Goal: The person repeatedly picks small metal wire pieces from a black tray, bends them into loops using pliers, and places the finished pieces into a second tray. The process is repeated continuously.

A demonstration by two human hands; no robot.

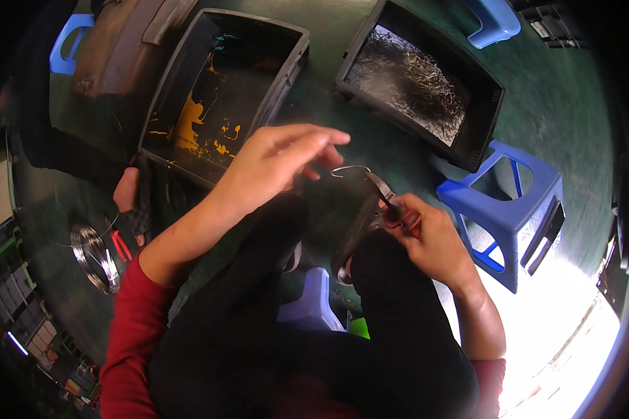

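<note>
My right hand [430, 234] is closed round a pair of pliers [398, 213] with red handles, above my right knee. The pliers' dark jaws point up and left. At their tip is a short piece of bent wire [351, 167], its free end curled into a hook. My left hand [279, 164] hovers just left of the wire and apart from it. Its thumb and forefinger stretch toward the right, the other fingers are loosely bent, and nothing shows in its grasp.
Ahead right, a black crate [461, 157] holds many bent wire pieces [426, 84]. A black crate [297, 52] with yellow stains stands ahead left. Blue stools [531, 167] stand about. At left, another person's hand [126, 188] is near a wire coil [91, 255] and red-handled pliers [121, 246].
</note>
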